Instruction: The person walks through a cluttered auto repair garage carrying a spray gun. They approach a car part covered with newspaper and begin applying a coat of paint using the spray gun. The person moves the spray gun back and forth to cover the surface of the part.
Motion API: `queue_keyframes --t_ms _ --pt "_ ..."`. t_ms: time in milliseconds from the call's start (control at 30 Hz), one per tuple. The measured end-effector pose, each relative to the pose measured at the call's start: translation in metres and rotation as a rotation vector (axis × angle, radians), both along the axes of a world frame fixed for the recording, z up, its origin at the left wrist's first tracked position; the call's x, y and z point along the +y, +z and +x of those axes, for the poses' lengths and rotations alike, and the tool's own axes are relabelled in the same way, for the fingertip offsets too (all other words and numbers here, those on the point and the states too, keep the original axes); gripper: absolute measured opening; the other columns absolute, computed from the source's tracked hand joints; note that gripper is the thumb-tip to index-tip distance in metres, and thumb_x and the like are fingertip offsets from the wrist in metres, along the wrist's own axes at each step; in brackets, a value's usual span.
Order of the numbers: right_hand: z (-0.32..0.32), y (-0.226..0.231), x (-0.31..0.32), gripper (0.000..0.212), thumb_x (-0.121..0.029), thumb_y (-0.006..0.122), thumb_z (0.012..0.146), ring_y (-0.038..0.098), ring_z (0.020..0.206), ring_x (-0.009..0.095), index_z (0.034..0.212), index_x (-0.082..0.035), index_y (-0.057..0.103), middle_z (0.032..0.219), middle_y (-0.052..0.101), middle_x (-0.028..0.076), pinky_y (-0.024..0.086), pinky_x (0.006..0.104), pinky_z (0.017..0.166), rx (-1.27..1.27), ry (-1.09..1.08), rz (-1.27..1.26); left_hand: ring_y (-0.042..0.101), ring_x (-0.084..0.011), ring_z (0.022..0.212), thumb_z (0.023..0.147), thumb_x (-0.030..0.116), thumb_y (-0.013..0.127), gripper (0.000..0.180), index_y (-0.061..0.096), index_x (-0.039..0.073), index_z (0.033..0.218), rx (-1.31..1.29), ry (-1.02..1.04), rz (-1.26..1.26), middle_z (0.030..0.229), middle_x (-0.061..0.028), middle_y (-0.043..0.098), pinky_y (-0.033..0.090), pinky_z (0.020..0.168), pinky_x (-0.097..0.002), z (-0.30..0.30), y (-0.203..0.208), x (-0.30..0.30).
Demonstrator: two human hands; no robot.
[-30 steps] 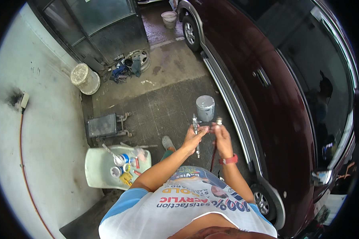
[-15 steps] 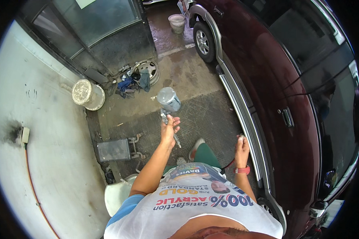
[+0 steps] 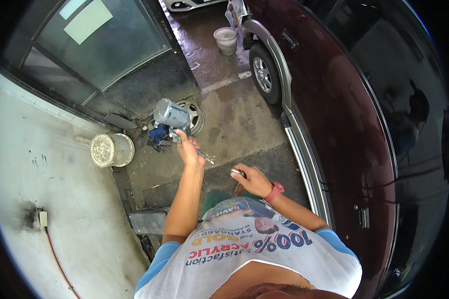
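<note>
In my left hand (image 3: 189, 150), fingers closed round the handle, is a spray gun (image 3: 172, 114) with a grey paint cup on top. The cup is tilted to the left, and the gun's thin metal air inlet (image 3: 206, 157) sticks out below my hand toward the right. My right hand (image 3: 254, 181), a red watch (image 3: 275, 191) on its wrist, is closed round a small metal hose coupler (image 3: 238, 172). A short gap lies between the coupler and the inlet. Any hose behind the coupler is hidden by my hand and body.
A dark red vehicle (image 3: 334, 109) with a silver side step (image 3: 304, 167) stands along the right. At left are a white wall (image 3: 30, 164) and a pale bucket (image 3: 119, 149). A wheel rim (image 3: 196, 118) and blue rags (image 3: 158, 133) lie ahead; another bucket (image 3: 226, 42) stands farther off.
My right hand has come from beside the vehicle in to the middle, bringing the coupler close to the spray gun. My left hand has moved left, and the gun has tipped further left.
</note>
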State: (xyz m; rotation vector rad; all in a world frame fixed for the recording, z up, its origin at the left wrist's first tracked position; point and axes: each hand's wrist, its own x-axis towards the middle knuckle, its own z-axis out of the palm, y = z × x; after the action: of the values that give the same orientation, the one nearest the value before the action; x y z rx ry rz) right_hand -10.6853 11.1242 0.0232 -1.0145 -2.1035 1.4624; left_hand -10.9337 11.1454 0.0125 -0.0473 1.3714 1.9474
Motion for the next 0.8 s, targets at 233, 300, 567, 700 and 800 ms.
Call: queue_keyframes --t_ms 233,300,567,700,800 --pt "-0.064 0.013 0.151 0.034 -0.034 0.063 0.1 0.069 0.072 0.04 0.114 -0.003 0.068 0.083 0.071 0.02 0.051 0.0444 0.065 0.051 -0.055 0.071 0.039 -0.0066 0.055 0.098 0.059 0.063 0.053 0.043 0.011 0.086 0.036 0.06 0.017 0.067 0.0042 0.041 0.031 0.048 -0.0242 -0.023 0.019 0.165" --pt "-0.081 0.023 0.19 0.032 -0.033 0.063 0.1 0.069 0.069 0.038 0.112 -0.003 0.068 0.08 0.071 0.019 0.051 0.0435 0.064 0.017 -0.074 0.018 0.039 -0.0065 0.055 0.099 0.058 0.063 0.052 0.043 0.01 0.091 0.02 0.016 0.035 0.067 0.0041 0.041 0.031 0.048 -0.0241 -0.034 0.009 0.205" --pt "-0.161 0.007 0.36 0.029 -0.03 0.063 0.1 0.069 0.064 0.033 0.109 -0.003 0.068 0.072 0.069 0.017 0.05 0.0416 0.06 0.008 -0.153 -0.02 0.038 -0.0065 0.055 0.102 0.054 0.059 0.048 0.044 0.014 0.082 -0.031 -0.069 0.002 0.066 0.0048 0.04 0.03 0.046 -0.0234 -0.092 -0.018 0.389" --pt "-0.21 0.003 0.44 0.029 -0.025 0.069 0.098 0.057 0.056 0.02 0.113 0.001 0.068 0.072 0.064 0.014 0.044 0.0362 0.055 0.012 -0.245 0.085 0.036 -0.0061 0.053 0.104 0.052 0.058 0.043 0.045 0.013 0.092 -0.021 -0.121 -0.011 0.065 0.0058 0.037 0.029 0.047 -0.0242 -0.132 -0.013 0.481" --pt "-0.244 0.008 0.491 0.03 -0.024 0.07 0.097 0.058 0.057 0.022 0.113 0.001 0.068 0.072 0.064 0.015 0.045 0.0369 0.056 -0.022 -0.295 0.12 0.036 -0.0057 0.054 0.104 0.051 0.058 0.043 0.043 0.014 0.09 0.046 -0.157 0.02 0.065 0.0062 0.037 0.029 0.048 -0.0241 -0.157 0.002 0.539"
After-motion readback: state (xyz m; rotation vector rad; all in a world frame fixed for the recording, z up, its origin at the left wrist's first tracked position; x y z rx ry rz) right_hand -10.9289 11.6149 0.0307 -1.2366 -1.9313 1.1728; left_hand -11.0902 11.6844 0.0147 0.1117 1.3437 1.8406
